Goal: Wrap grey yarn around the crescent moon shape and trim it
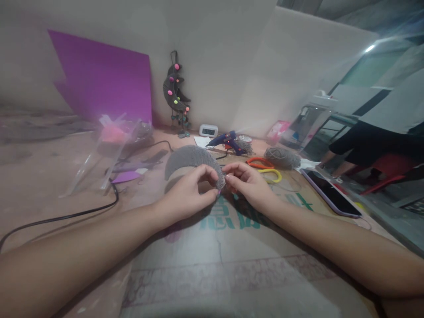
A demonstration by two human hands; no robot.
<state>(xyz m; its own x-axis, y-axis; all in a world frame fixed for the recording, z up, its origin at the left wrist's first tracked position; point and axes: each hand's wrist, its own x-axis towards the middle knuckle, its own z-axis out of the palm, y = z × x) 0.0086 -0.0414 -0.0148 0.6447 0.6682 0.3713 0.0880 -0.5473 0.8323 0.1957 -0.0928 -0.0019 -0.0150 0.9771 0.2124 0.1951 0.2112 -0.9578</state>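
A grey crescent-moon cutout (185, 158) is held up over the board, its left part smooth and its right part wrapped in grey yarn (212, 161). My left hand (194, 190) grips the wrapped lower tip between thumb and fingers. Close by on the right, my right hand (247, 182) is closed in a pinch at the same tip, seemingly on the yarn; the strand itself is hardly visible. Behind my right hand lie scissors with an orange handle (260, 162) and a yellow handle (272, 175). A ball of grey yarn (281, 157) rests farther back.
A blue glue gun (225, 140) and white digital clock (208, 130) stand at the back. A decorated dark moon (175, 88) hangs by a purple sheet (106, 79). A phone (331, 193) lies right, a black cable (76, 215) left. A person (380, 119) is at far right.
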